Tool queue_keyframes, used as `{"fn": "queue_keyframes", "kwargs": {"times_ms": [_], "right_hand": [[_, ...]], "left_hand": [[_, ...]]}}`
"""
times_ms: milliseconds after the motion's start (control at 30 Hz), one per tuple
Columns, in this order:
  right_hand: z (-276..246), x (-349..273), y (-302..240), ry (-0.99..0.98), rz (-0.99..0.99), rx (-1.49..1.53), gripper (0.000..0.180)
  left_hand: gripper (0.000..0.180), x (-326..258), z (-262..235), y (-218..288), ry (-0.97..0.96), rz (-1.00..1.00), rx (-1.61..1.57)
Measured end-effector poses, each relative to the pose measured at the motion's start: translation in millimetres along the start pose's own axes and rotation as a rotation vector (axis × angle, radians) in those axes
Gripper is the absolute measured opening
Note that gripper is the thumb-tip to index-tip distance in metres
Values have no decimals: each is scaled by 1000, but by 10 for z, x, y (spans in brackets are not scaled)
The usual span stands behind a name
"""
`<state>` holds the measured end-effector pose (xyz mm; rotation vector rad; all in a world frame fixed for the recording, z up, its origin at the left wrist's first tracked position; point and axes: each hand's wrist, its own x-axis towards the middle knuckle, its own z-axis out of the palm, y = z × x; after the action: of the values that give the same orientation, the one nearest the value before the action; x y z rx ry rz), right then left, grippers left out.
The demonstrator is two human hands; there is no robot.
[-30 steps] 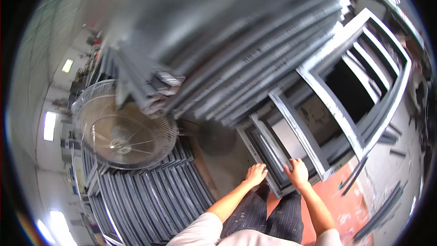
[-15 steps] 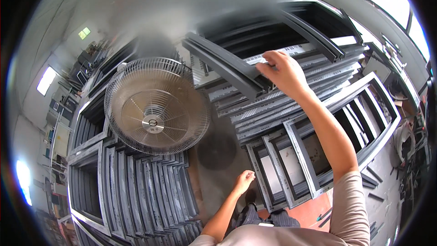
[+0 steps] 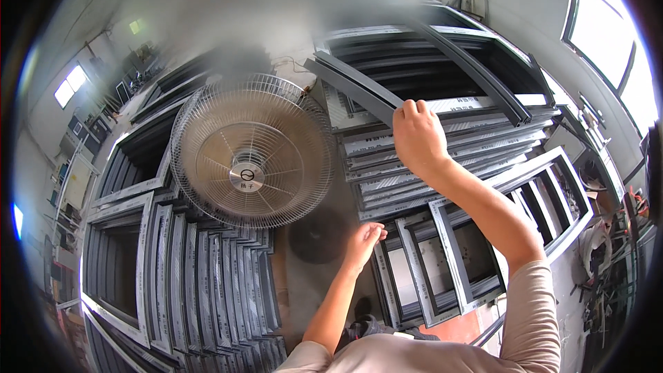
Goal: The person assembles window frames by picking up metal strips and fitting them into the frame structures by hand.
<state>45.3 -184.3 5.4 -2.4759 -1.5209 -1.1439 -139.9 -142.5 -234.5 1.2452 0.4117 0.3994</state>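
Note:
My right hand (image 3: 420,137) is closed around the near end of a dark grey frame profile (image 3: 356,86), a long straight bar slanting up and away to the left. The hand hides the bar's near end. Beneath it is a stack of grey rectangular frames (image 3: 442,148), with a second long dark profile (image 3: 476,72) lying across its top to the right. My left hand (image 3: 364,243) hangs lower down, fingers curled in, with nothing visible in them. It is beside the corner of some smaller frames with crossbars (image 3: 449,255).
A round metal-caged fan (image 3: 252,159) stands left of my hands, close to the profile's far end. Rows of leaning grey frames (image 3: 207,283) fill the left side. Loose offcuts and bars lie at the far right. A blurred patch covers the upper middle.
My right hand has closed over the profile's near end, which stuck out past the fingers before. My left hand has risen a little. The whole view has shifted slightly.

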Motion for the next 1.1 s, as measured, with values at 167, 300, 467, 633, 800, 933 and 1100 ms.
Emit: {"fn": "queue_keyframes", "kwargs": {"times_ms": [167, 300, 467, 633, 800, 933, 1100], "right_hand": [[-46, -37, 12, -16, 49, 67, 20], [-102, -141, 79, -7, 102, 274, 34], [-252, -245, 187, 77, 141, 434, 34], [-427, -398, 381, 206, 267, 543, 29], [-552, -703, 579, 233, 391, 512, 38], [-578, -1257, 683, 384, 503, 643, 41], [-220, -2674, 436, 283, 1012, 1406, 51]], "left_hand": [[26, 324, 74, 282, -39, 103, -4], [28, 541, 139, 633, -46, 86, 15], [30, 863, 312, 995, 23, 159, 14], [37, 1052, 541, 1445, 73, 196, -44], [42, 1255, 718, 1707, 216, 197, -79], [35, 1206, 594, 1642, 257, 268, 27], [24, 118, 1242, 967, 26, 438, 417]]}}
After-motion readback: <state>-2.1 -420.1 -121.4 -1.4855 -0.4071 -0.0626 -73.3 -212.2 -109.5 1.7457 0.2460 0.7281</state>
